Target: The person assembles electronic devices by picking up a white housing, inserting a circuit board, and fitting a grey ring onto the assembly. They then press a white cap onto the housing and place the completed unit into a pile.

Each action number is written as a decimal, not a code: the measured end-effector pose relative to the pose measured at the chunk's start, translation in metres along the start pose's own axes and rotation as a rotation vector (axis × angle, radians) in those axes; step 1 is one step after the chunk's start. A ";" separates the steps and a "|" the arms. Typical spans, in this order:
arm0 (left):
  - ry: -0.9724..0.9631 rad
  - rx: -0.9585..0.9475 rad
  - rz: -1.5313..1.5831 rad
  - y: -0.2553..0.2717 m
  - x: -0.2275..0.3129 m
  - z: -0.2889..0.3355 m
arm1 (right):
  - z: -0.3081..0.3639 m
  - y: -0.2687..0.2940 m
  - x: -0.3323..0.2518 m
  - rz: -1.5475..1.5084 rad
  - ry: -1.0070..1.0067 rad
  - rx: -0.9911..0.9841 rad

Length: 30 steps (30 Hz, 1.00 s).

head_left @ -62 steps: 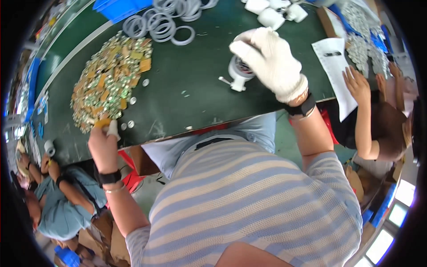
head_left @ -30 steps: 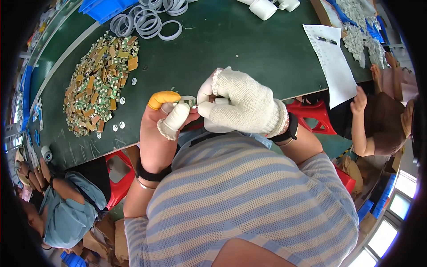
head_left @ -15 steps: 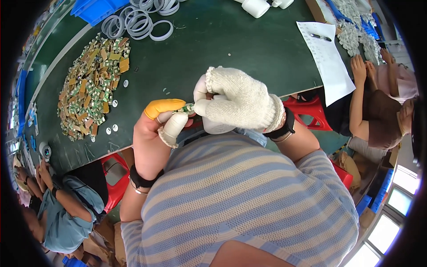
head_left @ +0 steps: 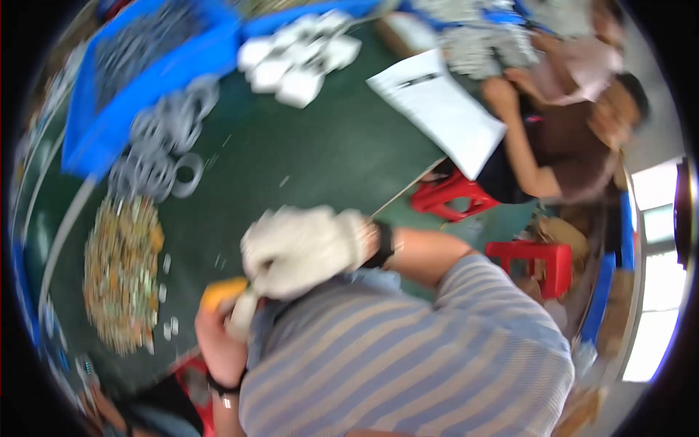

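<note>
My left hand [head_left: 222,331] has an orange cot on one finger and a whitish cover on the thumb. Its fingers are closed in a pinch on a small green circuit board [head_left: 252,288], which shows only as a blurred speck. My right hand [head_left: 309,251], in a white knitted glove, is curled against the left fingertips; anything inside it is hidden. Both hands are close to my body at the table's near edge. Left of them lies a heap of small circuit boards [head_left: 122,280], with a few small white pieces [head_left: 170,328] beside it.
Grey rings [head_left: 149,171] lie beyond the heap, beside a blue bin [head_left: 80,138]. White plastic parts [head_left: 302,54] sit at the far side. A paper sheet [head_left: 451,120] with a pen [head_left: 420,80] lies at right, near a co-worker [head_left: 582,146]. Red stools [head_left: 535,262] stand off the table's edge.
The view has swung right and farther out, blurring the picture, so more of the bin and white parts shows. My hands appear lower and further left, still together.
</note>
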State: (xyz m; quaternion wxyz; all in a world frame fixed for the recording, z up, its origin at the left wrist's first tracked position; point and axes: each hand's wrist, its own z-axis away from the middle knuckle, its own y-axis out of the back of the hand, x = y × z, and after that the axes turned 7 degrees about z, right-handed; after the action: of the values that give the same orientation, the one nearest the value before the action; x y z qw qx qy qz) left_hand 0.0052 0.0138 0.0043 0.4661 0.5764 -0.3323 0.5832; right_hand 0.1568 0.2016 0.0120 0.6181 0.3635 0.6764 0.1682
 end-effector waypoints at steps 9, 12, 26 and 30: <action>-0.084 -0.036 0.165 -0.005 0.015 0.012 | 0.009 0.008 -0.030 0.031 -0.164 0.042; -0.088 -0.019 0.140 -0.010 0.022 0.012 | 0.013 0.004 -0.020 0.015 -0.087 0.064; -0.125 -0.023 0.135 -0.009 0.010 0.010 | 0.014 -0.003 -0.019 0.091 -0.102 0.092; -0.087 0.063 0.070 -0.009 0.004 0.015 | 0.012 -0.011 -0.021 0.122 -0.055 0.127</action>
State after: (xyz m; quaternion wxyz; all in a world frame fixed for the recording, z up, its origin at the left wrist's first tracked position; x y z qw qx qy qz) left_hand 0.0190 0.0039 0.0091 0.4124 0.6036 -0.3537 0.5836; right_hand 0.1645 0.1766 0.0178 0.6008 0.4469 0.6450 0.1523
